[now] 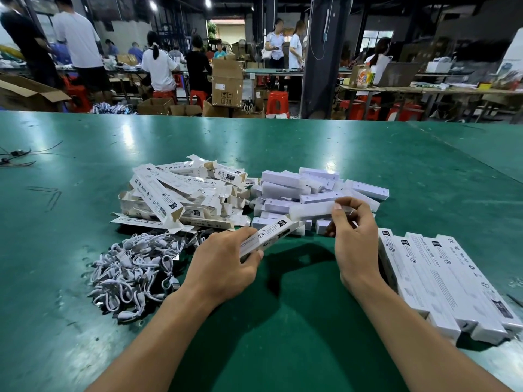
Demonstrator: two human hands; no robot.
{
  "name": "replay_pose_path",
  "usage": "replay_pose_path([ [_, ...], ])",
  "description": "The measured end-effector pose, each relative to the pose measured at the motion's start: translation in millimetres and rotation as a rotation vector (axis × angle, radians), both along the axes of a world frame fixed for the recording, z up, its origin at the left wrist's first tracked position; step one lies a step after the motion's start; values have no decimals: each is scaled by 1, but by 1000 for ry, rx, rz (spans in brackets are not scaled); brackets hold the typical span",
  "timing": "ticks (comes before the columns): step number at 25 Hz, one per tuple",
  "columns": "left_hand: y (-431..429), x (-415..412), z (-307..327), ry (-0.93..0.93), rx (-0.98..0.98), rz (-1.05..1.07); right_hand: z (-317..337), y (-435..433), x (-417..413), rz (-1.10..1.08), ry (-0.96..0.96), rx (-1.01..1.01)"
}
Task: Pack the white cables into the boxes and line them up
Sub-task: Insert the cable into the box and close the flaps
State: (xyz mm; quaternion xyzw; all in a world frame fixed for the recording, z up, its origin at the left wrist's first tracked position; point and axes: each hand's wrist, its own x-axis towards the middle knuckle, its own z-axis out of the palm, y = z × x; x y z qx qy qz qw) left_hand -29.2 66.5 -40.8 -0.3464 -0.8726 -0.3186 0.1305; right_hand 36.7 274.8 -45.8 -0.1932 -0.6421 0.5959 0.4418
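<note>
In left hand (226, 264), box (268, 236) (contents hidden), right hand (353, 239) pinching bar (311, 210)

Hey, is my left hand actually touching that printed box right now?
Touching. The head view shows the left hand gripping the printed box, with its fingers and thumb curled round the near end.

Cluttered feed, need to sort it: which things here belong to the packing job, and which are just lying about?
Job: white cables, open boxes pile, plain white pieces pile, box in the left hand, white piece pinched by the right hand, lined-up boxes.
Lying about: black wires, cardboard cartons, red stools.
</note>
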Motion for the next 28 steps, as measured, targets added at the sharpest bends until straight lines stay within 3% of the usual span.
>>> replay_pose_path([
  [10, 0, -1, 0, -8, 25, -12, 0, -1, 1, 40, -111, -70],
  [28, 0, 1, 0, 29, 54, -67, 2, 2, 3, -11, -73, -31],
])
